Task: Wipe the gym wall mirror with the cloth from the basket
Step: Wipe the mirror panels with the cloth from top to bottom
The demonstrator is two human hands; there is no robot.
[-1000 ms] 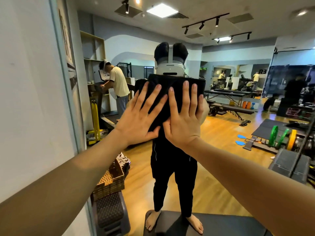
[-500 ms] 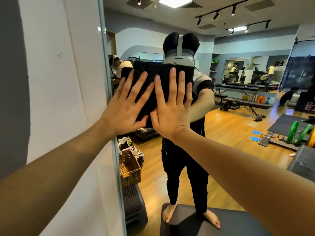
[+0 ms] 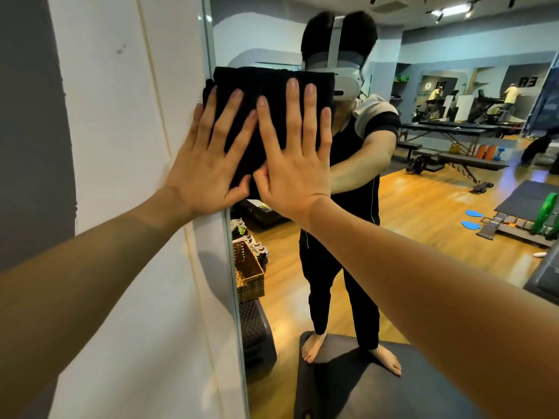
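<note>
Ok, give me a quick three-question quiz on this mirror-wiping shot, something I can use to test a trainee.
1. True or false: both hands press flat on the black cloth with straight fingers.
2. Which edge of the mirror has the cloth reached? A) its left edge, beside the white wall B) its right edge C) its bottom edge
3. Fill in: the reflection shows a woven ____ on the floor near the mirror's left edge.

Key
1. True: the left hand and the right hand lie spread side by side on the cloth.
2. A
3. basket
</note>
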